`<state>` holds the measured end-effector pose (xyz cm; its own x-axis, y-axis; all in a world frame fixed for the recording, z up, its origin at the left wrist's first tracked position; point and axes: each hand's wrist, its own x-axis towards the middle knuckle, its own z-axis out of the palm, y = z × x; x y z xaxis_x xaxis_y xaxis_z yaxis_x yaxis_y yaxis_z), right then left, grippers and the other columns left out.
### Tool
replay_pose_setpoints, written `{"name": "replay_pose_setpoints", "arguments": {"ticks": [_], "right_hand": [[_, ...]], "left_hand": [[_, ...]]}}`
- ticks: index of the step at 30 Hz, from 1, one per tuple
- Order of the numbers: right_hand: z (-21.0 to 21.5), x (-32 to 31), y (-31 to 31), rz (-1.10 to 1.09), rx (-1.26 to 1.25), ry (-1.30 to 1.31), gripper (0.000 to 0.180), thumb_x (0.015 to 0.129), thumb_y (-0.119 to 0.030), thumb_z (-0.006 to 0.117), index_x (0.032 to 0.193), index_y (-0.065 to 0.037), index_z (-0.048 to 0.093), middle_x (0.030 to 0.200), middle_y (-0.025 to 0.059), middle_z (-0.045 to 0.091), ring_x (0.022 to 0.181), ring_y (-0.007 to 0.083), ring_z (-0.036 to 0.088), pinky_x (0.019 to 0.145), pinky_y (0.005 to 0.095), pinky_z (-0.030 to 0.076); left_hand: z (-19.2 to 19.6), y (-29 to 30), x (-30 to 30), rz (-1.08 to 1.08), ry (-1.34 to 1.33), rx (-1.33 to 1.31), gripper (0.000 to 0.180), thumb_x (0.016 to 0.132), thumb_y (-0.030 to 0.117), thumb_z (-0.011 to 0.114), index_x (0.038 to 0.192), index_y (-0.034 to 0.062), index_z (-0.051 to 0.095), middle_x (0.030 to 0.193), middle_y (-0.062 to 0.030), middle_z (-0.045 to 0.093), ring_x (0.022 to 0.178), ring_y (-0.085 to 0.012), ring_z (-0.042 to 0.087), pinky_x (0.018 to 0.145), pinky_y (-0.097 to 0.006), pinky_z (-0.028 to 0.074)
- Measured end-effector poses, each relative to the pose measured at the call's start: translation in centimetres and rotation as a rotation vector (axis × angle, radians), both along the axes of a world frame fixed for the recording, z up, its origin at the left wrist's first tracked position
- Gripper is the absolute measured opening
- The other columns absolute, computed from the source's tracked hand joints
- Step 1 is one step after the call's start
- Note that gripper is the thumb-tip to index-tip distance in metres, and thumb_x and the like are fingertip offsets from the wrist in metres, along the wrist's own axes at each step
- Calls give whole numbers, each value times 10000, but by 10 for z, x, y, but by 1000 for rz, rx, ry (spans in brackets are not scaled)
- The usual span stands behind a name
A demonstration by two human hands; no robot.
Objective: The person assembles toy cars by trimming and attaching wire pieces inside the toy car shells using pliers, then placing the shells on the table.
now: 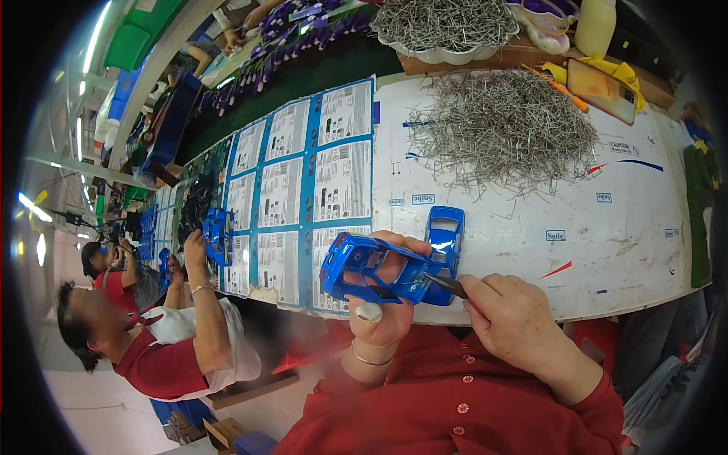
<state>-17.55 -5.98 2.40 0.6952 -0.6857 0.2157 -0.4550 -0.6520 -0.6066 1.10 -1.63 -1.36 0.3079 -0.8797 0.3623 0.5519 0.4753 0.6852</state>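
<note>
My left hand (385, 322) is closed around a glossy blue toy car body shell (347, 262), its hollow inside turned up. A pale wrap covers one of its fingertips. In my right hand (516, 315) is a slim dark pointed tool (447, 283), perhaps tweezers. Its tip reaches into the right end of the shell, next to a small metal piece too fine to make out. Just behind, a second blue car shell (446, 227) lies on the white tabletop, partly covered by the held one.
A heap of bent metal wires (508, 136) spreads across the white table (629, 250). Behind it stand a white tray (447, 54) of more wires, an orange-handled tool (572, 98) and a pale yellow bottle (596, 30). Printed card sheets (303, 182) lie left, beside a co-worker (182, 341) handling blue parts.
</note>
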Motion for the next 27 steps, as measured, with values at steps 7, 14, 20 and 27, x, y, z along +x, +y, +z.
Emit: {"name": "replay_pose_setpoints", "arguments": {"ticks": [7, 14, 20, 27], "right_hand": [[3, 4, 1, 11, 13, 33, 297, 761, -56, 663, 1049, -35, 594, 743, 86, 569, 654, 260, 580, 573, 363, 469], [5, 6, 0, 39, -1, 110, 281, 780, -84, 652, 1050, -34, 594, 743, 87, 566, 645, 262, 573, 575, 361, 472], [6, 6, -2, 50, -75, 112, 194, 795, -112, 634, 967, -47, 571, 703, 89, 545, 607, 249, 568, 537, 357, 478], [7, 1, -2, 51, -101, 105, 235, 780, -110, 639, 1000, -45, 585, 705, 81, 543, 609, 241, 558, 542, 351, 469]], "left_hand": [[8, 3, -3, 17, 36, 61, 555, 848, 304, 612, 1330, 165, 374, 1237, -166, 492, 1095, -371, 547, 934, -512, 460], [-1, 3, -6, 244, -136, 232, 781, 704, -183, 436, 1384, 161, 268, 1227, -165, 475, 1038, -318, 600, 885, -528, 528], [-1, 1, -6, 232, -148, 275, 740, 706, -176, 402, 1372, 119, 272, 1186, -156, 482, 1016, -319, 610, 853, -506, 550], [2, -1, -8, 259, -154, 229, 728, 699, -179, 380, 1359, 115, 285, 1175, -153, 483, 1004, -318, 611, 831, -496, 560]]}}
